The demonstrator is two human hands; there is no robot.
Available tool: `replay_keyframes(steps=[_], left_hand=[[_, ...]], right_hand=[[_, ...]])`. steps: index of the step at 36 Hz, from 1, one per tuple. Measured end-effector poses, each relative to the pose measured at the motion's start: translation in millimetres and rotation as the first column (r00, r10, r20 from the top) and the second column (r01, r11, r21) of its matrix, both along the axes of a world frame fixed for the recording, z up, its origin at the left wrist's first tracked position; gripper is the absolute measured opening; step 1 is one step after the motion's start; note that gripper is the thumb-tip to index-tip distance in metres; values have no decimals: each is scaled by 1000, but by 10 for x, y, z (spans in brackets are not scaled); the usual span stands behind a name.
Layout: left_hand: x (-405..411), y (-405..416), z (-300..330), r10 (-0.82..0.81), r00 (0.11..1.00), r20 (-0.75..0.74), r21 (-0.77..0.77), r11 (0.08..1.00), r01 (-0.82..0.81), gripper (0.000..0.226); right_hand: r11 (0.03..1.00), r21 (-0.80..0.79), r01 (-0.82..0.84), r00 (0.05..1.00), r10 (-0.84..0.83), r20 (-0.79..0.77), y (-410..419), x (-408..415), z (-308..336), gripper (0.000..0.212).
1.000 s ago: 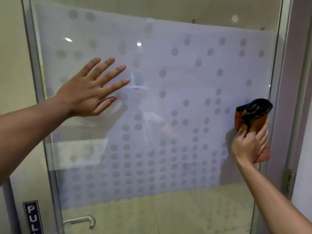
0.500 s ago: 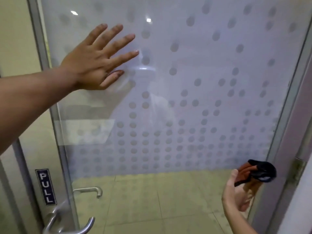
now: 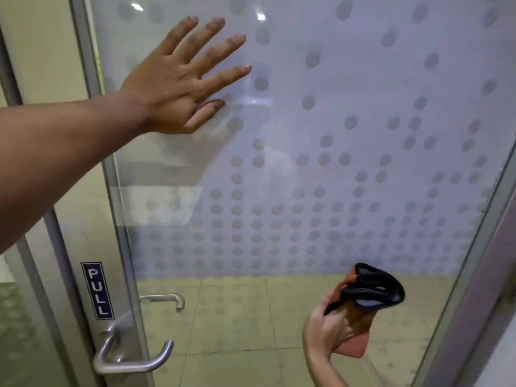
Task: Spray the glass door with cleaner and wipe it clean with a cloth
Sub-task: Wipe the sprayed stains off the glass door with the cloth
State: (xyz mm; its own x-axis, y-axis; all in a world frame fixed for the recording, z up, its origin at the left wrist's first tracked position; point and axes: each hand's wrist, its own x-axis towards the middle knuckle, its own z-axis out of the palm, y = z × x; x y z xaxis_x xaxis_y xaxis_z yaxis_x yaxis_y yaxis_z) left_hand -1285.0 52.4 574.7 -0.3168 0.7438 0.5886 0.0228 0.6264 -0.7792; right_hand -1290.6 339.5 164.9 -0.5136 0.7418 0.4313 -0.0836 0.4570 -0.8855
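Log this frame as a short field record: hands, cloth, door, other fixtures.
left hand: open, fingers spread, palm flat against the frosted part of the glass
right hand: low right, grips the cloth
cloth: orange with dark edging, bunched; contact with the glass cannot be told
glass door: frosted band with dot pattern, clear strip below showing floor tiles
door handle: metal lever, lower left
PULL sign: dark plate above the handle
spray bottle: not in view
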Motion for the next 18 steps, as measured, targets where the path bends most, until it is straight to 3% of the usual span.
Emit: replay_keyframes(steps=[5, 7, 9, 12, 15, 18], left_hand=[[6, 2, -1, -4, 1000, 6, 5, 1000, 4, 65], [11, 5, 0, -7, 1000, 4, 7, 1000, 7, 65], [11, 7, 0, -13, 1000, 1, 5, 1000, 13, 65], [-2, 6, -3, -23, 1000, -3, 4, 1000, 23, 64], [-12, 1, 2, -29, 1000, -8, 5, 1000, 29, 64], [-15, -6, 12, -25, 1000, -12, -3, 1000, 25, 64]], right_hand=[[957, 243, -159, 985, 170, -27, -375, 194, -192, 67], [882, 427, -197, 973, 228, -22, -460, 260, -286, 62], [741, 638, -210, 967, 253, 24, -539, 295, -372, 58], [411, 882, -230, 939, 332, 90, -671, 299, -442, 54], [80, 976, -202, 896, 417, 151, -814, 281, -470, 55], [-65, 992, -106, 888, 444, 124, -938, 206, -409, 65]])
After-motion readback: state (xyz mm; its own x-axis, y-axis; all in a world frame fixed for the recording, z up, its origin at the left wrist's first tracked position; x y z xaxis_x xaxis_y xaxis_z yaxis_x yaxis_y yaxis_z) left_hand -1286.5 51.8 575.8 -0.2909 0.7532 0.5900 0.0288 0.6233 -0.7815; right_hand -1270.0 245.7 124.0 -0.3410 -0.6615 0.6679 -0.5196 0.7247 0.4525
